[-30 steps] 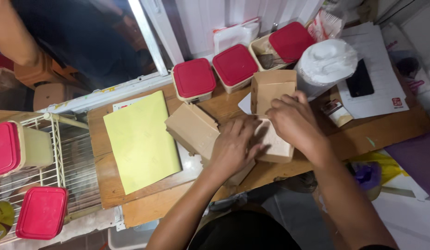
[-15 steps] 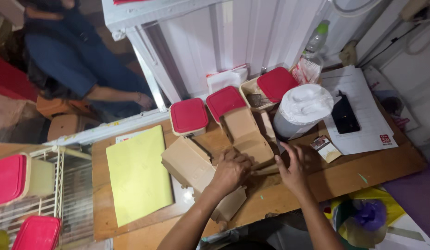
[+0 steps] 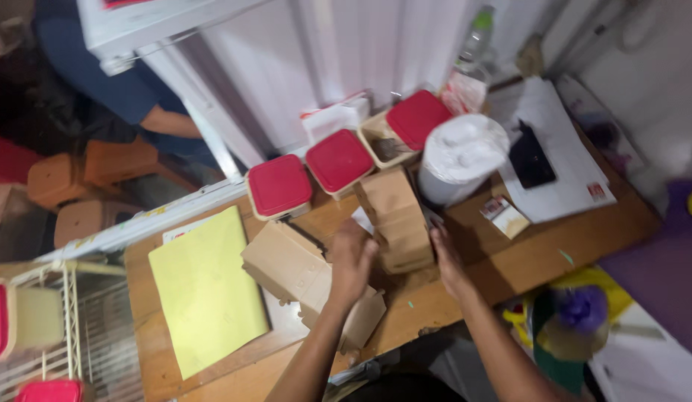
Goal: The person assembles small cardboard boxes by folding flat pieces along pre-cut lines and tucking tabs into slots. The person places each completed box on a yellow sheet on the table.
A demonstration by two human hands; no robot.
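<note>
Fingers (image 3: pixel 361 249) of both hands are closing flat around the stack of brown cardboard boxes (image 3: pixel 396 219), my left hand (image 3: pixel 351 262) at its nine o'clock, my right hand (image 3: pixel 446 260) at four. Light, crushable stuff, I'm judging; sides are best. Red-lidded tubs (image 3: pixel 338 160) are sitting at twelve on the tabletop (image 3: pixel 509 260).

Whole view motion-blurred; wire rack (image 3: pixel 52 327) cut off at left edge.

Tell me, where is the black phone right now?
In the head view, the black phone lies on the white paper at the right end of the table, just right of the white roll.
</note>
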